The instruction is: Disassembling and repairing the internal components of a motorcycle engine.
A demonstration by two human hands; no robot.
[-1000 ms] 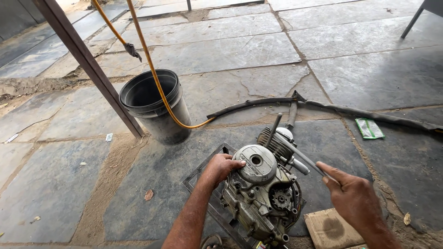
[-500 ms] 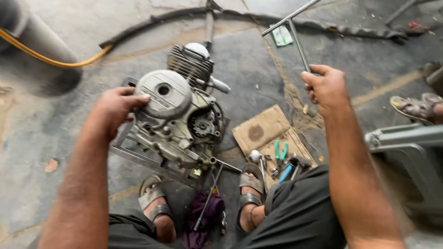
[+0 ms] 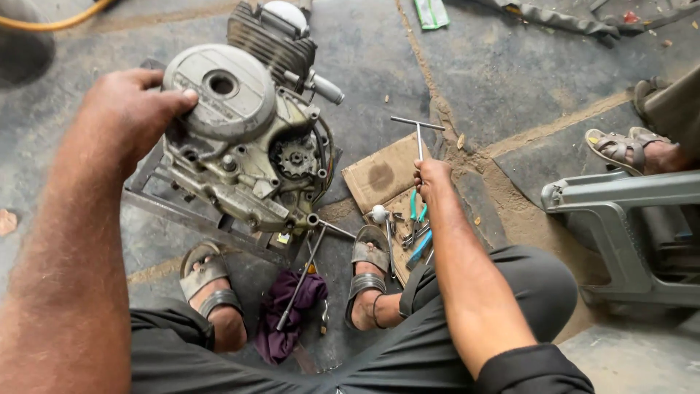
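Seen from above, a seated person's dark trousers fill the near edge, with both feet in grey sandals (image 3: 368, 264) planted on a stone-slab floor (image 3: 503, 73). Between the feet lies a crumpled purple rag (image 3: 288, 321), and a thin metal rod (image 3: 300, 281) slants across it up toward the engine. Just right of the right foot, small tools with green and blue handles (image 3: 417, 230) lie scattered on a flattened piece of brown cardboard (image 3: 379, 179). Above them the right hand (image 3: 432, 179) is closed around the shaft of a T-handle wrench (image 3: 418, 135), holding it upright over the cardboard with its crossbar on the far side of the fist. To the left, a little farther off, a small motorcycle engine (image 3: 251, 138) sits on a metal frame stand (image 3: 193, 215), its sprocket facing the viewer and its finned cylinder pointing away. The left hand (image 3: 127, 113) rests on the engine's left side, fingers spread and curled over the edge of the round grey side cover (image 3: 219, 91). At the right stands a grey plastic chair (image 3: 627, 226), and beyond it another person's sandalled foot (image 3: 631, 149). At the far left a yellow hose (image 3: 51, 20) crosses the floor; at the far edge lies a green packet (image 3: 432, 13).
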